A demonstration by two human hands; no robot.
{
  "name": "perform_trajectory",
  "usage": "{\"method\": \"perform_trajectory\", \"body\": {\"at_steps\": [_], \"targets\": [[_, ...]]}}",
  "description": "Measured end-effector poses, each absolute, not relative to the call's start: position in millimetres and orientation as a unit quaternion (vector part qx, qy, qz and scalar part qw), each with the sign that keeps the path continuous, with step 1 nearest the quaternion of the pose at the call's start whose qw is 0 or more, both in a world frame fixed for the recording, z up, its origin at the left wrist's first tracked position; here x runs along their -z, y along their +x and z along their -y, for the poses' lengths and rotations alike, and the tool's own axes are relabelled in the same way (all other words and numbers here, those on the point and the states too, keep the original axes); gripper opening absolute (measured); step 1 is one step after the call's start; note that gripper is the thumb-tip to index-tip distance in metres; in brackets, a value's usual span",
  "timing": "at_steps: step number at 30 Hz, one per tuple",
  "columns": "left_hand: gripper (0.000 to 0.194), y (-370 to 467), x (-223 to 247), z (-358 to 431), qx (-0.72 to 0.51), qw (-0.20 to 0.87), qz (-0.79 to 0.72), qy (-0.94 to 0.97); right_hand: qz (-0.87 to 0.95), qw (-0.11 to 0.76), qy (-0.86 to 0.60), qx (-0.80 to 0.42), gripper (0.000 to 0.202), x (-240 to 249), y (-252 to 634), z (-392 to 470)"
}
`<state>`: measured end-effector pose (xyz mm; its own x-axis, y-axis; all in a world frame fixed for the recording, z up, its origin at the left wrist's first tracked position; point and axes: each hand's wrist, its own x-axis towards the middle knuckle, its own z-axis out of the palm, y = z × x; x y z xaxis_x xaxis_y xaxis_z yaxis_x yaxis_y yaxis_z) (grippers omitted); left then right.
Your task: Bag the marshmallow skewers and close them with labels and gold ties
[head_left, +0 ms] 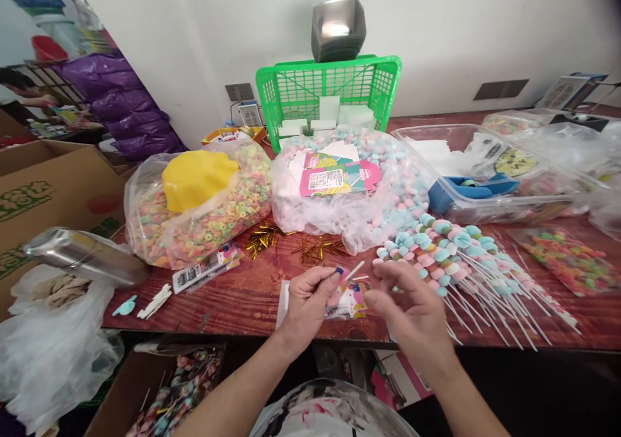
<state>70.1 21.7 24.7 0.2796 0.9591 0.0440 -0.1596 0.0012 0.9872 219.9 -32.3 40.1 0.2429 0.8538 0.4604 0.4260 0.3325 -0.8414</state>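
Note:
Above the table's front edge, my left hand (310, 301) is closed in a pinch. A short white stick (356, 271) juts out from it to the right, beside a small dark blue bit (338, 271) at the fingertips. My right hand (414, 304) hovers just right of the stick, slightly blurred, fingers curved and apart with nothing visible in them. Under both hands lies a printed packet (352, 302), partly covered by the left fingers. Close to my right hand is a pile of pastel marshmallow skewers (456, 246) with white sticks pointing toward me.
Behind stand a bag of marshmallows (402, 178), a bag of ring candies (204, 223) and a green basket (330, 75). Gold twist ties (317, 249) lie in front. A steel flask (87, 256) is left; a clear bin (466, 211) is right. A co-worker sits far left.

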Motion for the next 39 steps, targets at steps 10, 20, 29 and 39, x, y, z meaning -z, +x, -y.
{"method": "perform_trajectory", "body": {"at_steps": [10, 20, 29, 39], "targets": [[0.039, 65.3, -26.1, -3.5, -0.381, 0.711, -0.314, 0.501, 0.598, 0.615, -0.482, -0.177, 0.013, -19.4, 194.5, 23.6], [0.040, 60.6, -23.8, -2.4, -0.275, 0.831, -0.265, 0.404, 0.486, 0.660, -0.445, -0.361, 0.003, 0.5, 193.6, 24.0], [0.043, 63.7, -18.8, -4.3, -0.261, 0.759, -0.287, 0.523, 0.478, 0.701, -0.441, -0.293, 0.012, -6.3, 191.5, 22.4], [0.047, 46.5, -23.3, -5.7, -0.140, 0.868, -0.241, 0.411, 0.908, 0.233, -0.325, 0.126, 0.040, -48.6, 250.5, 35.6]]}}
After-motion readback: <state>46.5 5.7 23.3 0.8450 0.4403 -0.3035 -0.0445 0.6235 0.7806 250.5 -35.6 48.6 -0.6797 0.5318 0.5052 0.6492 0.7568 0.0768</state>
